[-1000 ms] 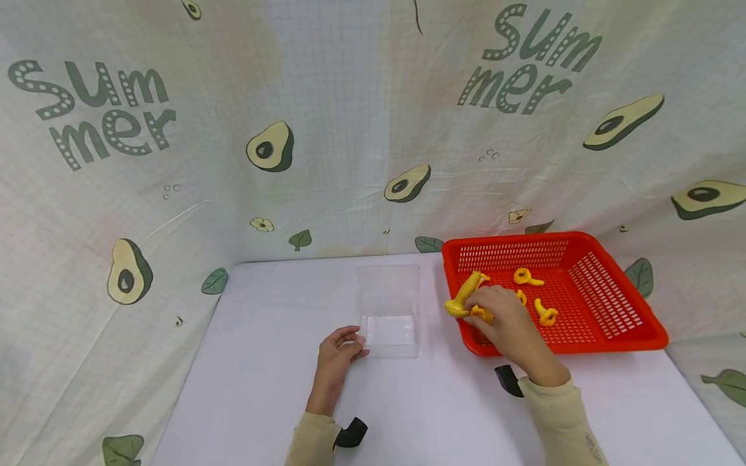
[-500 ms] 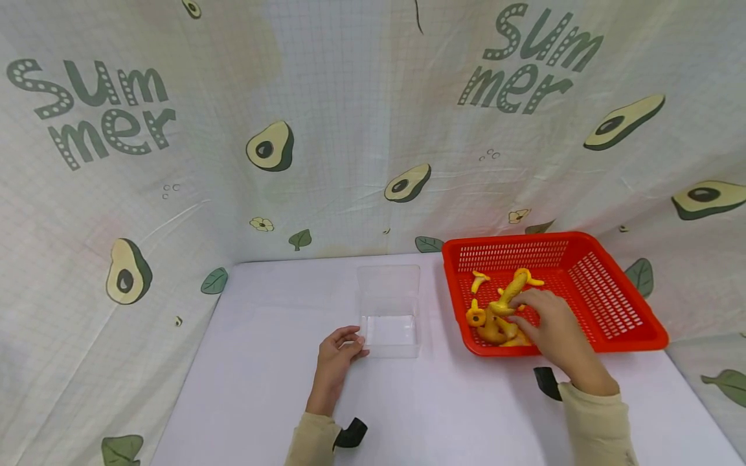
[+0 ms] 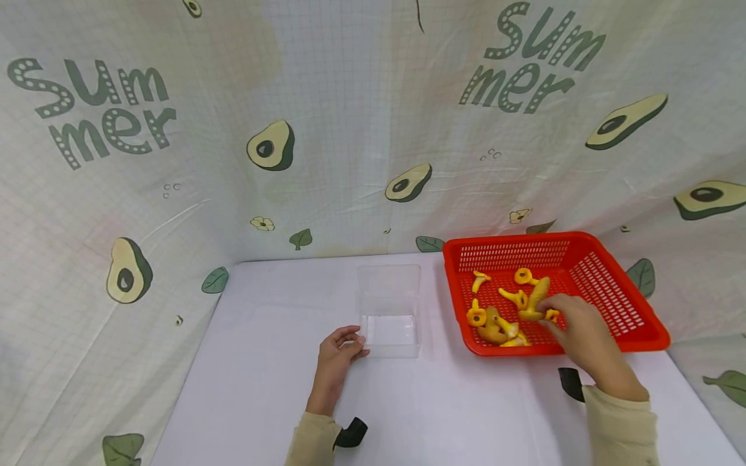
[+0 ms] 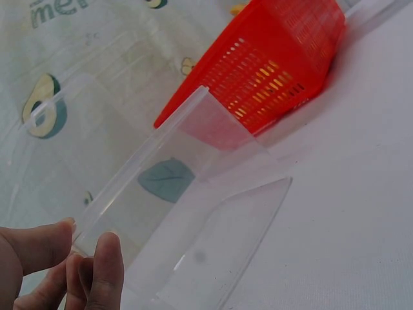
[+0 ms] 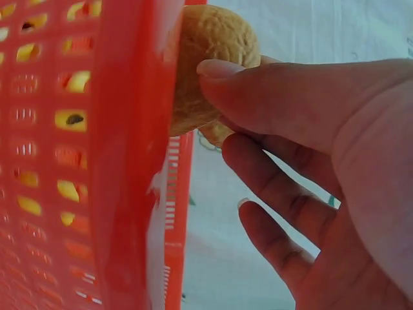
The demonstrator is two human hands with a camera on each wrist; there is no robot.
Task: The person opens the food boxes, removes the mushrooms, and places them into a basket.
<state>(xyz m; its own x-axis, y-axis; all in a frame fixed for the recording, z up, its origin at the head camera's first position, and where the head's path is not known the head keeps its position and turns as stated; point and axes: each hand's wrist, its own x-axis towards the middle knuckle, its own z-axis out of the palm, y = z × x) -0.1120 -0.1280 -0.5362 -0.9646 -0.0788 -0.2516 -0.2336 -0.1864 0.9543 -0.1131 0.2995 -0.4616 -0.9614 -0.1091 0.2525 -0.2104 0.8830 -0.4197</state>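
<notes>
In the head view my left hand [image 3: 337, 355] pinches the left wall of a clear plastic box [image 3: 389, 330], thumb and fingers at its edge. The box stands on the table with its clear lid [image 3: 388, 279] raised behind it. My right hand [image 3: 585, 333] is over the red plastic basket [image 3: 609, 294], holding a yellow-brown mushroom [image 3: 539, 292] between thumb and fingers, cap down, stem up. Its rounded, wrinkled cap [image 5: 216, 45] shows in the right wrist view. Several smaller yellow mushrooms lie in the basket, including a ring-capped one [image 3: 476, 316] and a brownish one [image 3: 491, 329].
A white cloth [image 3: 250, 362] covers the table. Behind it hangs a printed curtain [image 3: 332, 129] with avocados and lettering. The basket's raised rim stands at the right, a short gap from the box. A black wrist mount [image 3: 351, 432] sticks out beside the left sleeve.
My right hand has carried the mushroom rightward across the basket, from its left rim to past the middle, uncovering the mushrooms at the left. The left hand and box have stayed put.
</notes>
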